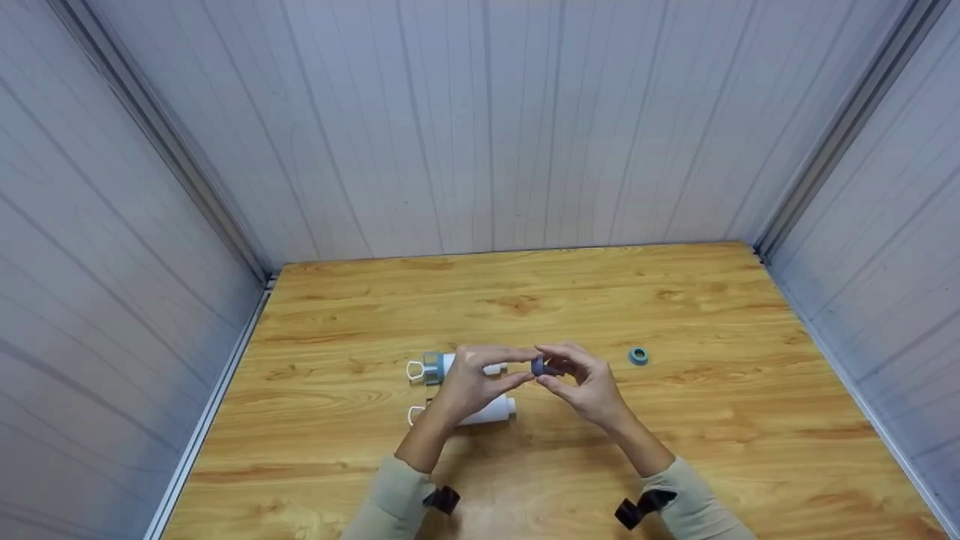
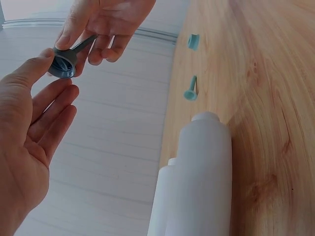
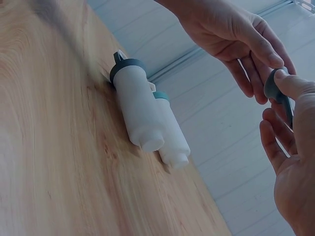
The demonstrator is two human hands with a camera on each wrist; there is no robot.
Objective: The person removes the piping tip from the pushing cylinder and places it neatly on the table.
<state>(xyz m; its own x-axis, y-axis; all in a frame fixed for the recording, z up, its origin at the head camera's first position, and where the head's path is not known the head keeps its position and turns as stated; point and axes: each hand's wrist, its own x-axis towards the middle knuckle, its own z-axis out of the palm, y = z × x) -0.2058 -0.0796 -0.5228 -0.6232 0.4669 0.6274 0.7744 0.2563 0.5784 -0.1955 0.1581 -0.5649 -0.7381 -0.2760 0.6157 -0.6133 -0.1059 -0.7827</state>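
Between my two hands, above the table, is a small dark blue-grey funnel-shaped cap [image 1: 538, 366] with a thin stem. In the left wrist view, the wide round mouth of the cap [image 2: 62, 64] faces the camera. My left hand [image 1: 469, 381] pinches its rim between thumb and fingertips. From the other side my right hand [image 1: 592, 384] pinches it too, with the stem pointing toward that palm. Two white bottles [image 3: 135, 101] lie on their sides below the left hand, partly covered by it in the head view.
A teal ring [image 1: 637, 356] sits on the wooden table [image 1: 720, 420], right of the hands. A teal funnel-shaped piece with a stem [image 2: 190, 93] lies near it in the left wrist view. The bottles have ends with white loops [image 1: 415, 370]. Pale panel walls [image 1: 480, 135] enclose the table.
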